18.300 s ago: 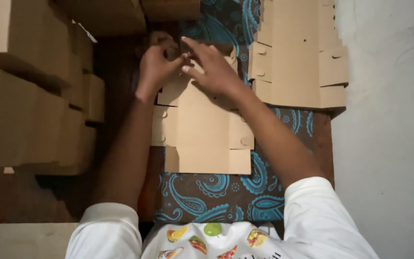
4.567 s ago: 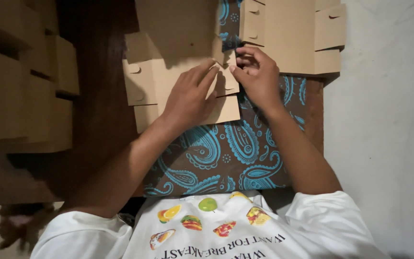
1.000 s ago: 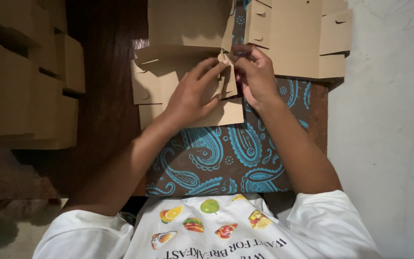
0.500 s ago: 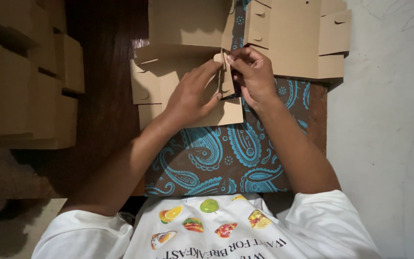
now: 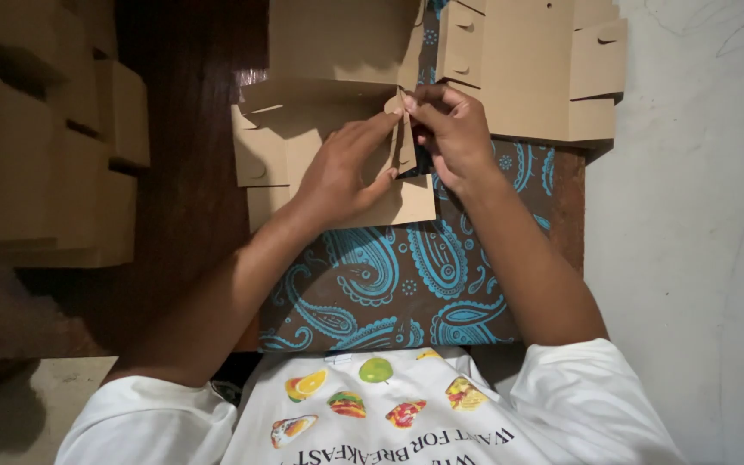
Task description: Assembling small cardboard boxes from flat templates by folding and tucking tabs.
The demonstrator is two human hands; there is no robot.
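Far left of the frame: stacked folded cardboard boxes (image 5: 40,146), piled in tiers on a dark wooden surface (image 5: 187,198). Upper centre: a flat cardboard box blank (image 5: 303,146), partly folded, lies on a blue paisley cloth (image 5: 389,284). Left hand (image 5: 342,168) rests on the blank, fingers spread and partly curled, fingertips pressing a small upright side flap (image 5: 402,142) at the blank's right edge. Right hand (image 5: 449,133) meets it from the other side, fingers pinched closed on the same flap, thumb and forefinger at its top. Upper right: a stack of unfolded flat blanks (image 5: 536,69) lies just beside the right hand, overlapping the cloth's top edge. Far right: a pale grey wall or floor (image 5: 691,232). Bottom centre: the person's white printed shirt (image 5: 372,413).
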